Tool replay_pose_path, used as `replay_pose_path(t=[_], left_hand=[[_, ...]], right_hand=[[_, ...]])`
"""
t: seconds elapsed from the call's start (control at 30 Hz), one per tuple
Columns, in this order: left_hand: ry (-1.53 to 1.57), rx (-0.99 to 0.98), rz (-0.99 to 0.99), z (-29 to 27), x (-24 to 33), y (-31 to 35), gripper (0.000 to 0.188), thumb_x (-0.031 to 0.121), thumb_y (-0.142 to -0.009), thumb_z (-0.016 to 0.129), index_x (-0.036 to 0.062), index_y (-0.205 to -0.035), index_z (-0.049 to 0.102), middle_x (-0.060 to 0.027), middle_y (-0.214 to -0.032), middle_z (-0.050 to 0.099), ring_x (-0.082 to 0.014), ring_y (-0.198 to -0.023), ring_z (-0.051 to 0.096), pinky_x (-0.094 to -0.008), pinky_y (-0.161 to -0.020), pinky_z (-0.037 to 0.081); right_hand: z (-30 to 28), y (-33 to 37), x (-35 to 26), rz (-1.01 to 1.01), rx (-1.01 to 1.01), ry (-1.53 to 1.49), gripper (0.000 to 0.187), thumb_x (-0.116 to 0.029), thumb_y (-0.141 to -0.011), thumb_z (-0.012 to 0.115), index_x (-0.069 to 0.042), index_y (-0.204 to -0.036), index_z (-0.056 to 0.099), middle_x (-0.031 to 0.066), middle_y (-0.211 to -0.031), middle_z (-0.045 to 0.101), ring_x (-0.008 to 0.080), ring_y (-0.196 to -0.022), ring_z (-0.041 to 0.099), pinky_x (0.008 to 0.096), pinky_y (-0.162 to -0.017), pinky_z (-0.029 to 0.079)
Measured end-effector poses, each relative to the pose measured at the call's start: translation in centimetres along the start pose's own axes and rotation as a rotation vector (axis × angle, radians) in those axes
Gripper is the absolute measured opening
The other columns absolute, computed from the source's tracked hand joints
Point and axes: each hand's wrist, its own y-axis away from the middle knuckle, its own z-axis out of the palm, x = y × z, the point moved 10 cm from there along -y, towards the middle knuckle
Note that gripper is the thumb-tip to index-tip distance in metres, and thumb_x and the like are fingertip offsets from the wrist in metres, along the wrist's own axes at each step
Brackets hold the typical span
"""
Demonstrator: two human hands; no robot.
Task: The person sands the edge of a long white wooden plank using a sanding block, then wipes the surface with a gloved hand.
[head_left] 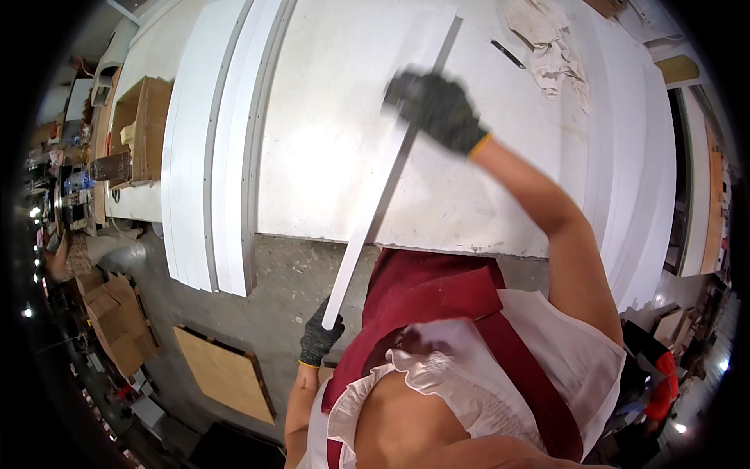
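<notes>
White, slim, straight strip (351, 266): the grey-gloved left hand (319, 342) clasps its near end; it passes beneath the blurred grey-gloved right hand (444, 113), grip unclear.

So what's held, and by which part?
A long white strip, by its near end in the left hand; the right hand, farther along, is too blurred to tell.

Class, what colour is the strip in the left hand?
The strip is white, seen best in the head view.

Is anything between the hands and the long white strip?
Only dark gloves; nothing else visible. The left hand grips the white strip; the right hand, blurred, is over its farther part.
</notes>
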Motion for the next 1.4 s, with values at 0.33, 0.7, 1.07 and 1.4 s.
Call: replay_pose_path(t=[0.33, 0.7, 1.07, 1.4], left_hand=[[0.185, -0.047, -0.157, -0.4, 2.4, 0.5, 0.072, -0.001, -0.074, 0.07, 0.0061, -0.143, 0.049, -0.0067, -0.093, 0.071, -0.0151, -0.084, 0.068, -0.031, -0.078, 0.055], [0.173, -0.06, -0.102, 0.5, 1.8, 0.3, 0.074, -0.004, -0.075, 0.066, 0.0065, -0.145, 0.047, -0.0083, -0.1, 0.071, -0.0151, -0.087, 0.068, -0.0319, -0.081, 0.055], [0.238, 0.001, -0.035, 0.3, 1.8, 0.3, 0.073, -0.002, -0.072, 0.066, 0.0097, -0.143, 0.051, -0.0144, -0.126, 0.066, -0.0229, -0.1, 0.071, -0.0341, -0.09, 0.055], [0.15, 0.271, 0.201, -1.8, 11.8, -6.3, 0.058, 0.019, -0.073, 0.076, 0.0138, -0.128, 0.063, -0.0149, -0.114, 0.07, -0.0293, -0.102, 0.069, -0.0389, -0.087, 0.054]], right_hand=[[1.7, -6.6, 21.3, 0.517, -0.07, 0.097, 0.036, -0.033, -0.099, 0.053, -0.027, -0.134, 0.059, 0.0013, -0.142, 0.055, 0.0289, -0.128, 0.053, 0.0389, -0.1, 0.049], [1.9, -9.9, 24.6, 0.547, -0.03, 0.229, 0.037, -0.045, -0.091, 0.055, -0.031, -0.125, 0.062, 0.004, -0.128, 0.063, 0.0317, -0.115, 0.059, 0.0506, -0.09, 0.049], [-2.1, 3.2, -17.0, -0.309, 0.033, -0.534, 0.032, -0.025, -0.081, 0.069, -0.017, -0.112, 0.069, 0.004, -0.121, 0.065, 0.0246, -0.112, 0.063, 0.0399, -0.094, 0.053], [1.0, -4.0, 3.5, 0.349, -0.041, 0.176, 0.042, -0.026, -0.101, 0.046, -0.009, -0.138, 0.053, 0.0152, -0.146, 0.049, 0.0357, -0.13, 0.05, 0.043, -0.108, 0.043]])
